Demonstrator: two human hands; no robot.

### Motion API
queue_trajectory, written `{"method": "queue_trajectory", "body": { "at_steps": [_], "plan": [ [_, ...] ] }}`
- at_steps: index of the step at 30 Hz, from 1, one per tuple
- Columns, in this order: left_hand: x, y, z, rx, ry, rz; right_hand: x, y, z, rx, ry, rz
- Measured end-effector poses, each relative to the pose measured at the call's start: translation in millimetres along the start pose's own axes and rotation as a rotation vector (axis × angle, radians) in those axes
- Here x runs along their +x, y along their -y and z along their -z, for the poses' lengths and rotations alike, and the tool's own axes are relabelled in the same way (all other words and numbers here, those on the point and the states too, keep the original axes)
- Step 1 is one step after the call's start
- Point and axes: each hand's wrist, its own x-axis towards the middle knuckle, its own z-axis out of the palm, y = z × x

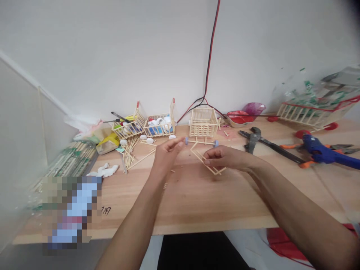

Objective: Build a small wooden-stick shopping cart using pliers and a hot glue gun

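My right hand [221, 157] is closed around a small open frame of thin wooden sticks [209, 167], held tilted above the table. My left hand [168, 153] has its fingers curled, with thumb and forefinger at a blue wheel [186, 141]. That wheel sits on one end of a stick axle [201, 142]; a second blue wheel [216, 143] is on the other end, near my right hand. Just behind stands a small cart basket made of sticks [203, 122]. Part of the stick frame is hidden by my right fingers.
Two filled stick carts [159, 126] stand at the back left, by loose sticks [129, 152]. Bundled sticks [70, 161] lie far left. Pliers [253, 138], a blue glue gun [320, 150] and a larger cart of bottles [303, 114] are at right. A red bowl [240, 118] sits behind.
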Motion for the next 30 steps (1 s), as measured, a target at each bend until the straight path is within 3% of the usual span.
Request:
{"method": "queue_trajectory", "body": {
  "at_steps": [5, 13, 21, 25, 30],
  "plan": [
    [-5, 4, -12.5, 0.075, 0.116, 0.0, 6, -8, 1, -0.166, -0.006, 0.027],
    [-5, 8, -16.3, 0.109, 0.091, 0.044, 7, -9, 3, -0.273, 0.009, 0.045],
    [-6, 17, -16.6, 0.106, 0.061, 0.106, 5, -4, 3, -0.346, -0.093, 0.067],
    [-5, 19, -17.9, 0.116, 0.09, 0.104, 8, -4, -1, -0.39, -0.144, 0.063],
    [-5, 16, -19.0, 0.149, 0.119, 0.095, 9, -3, -3, -0.505, -0.116, 0.113]
  ]
}}
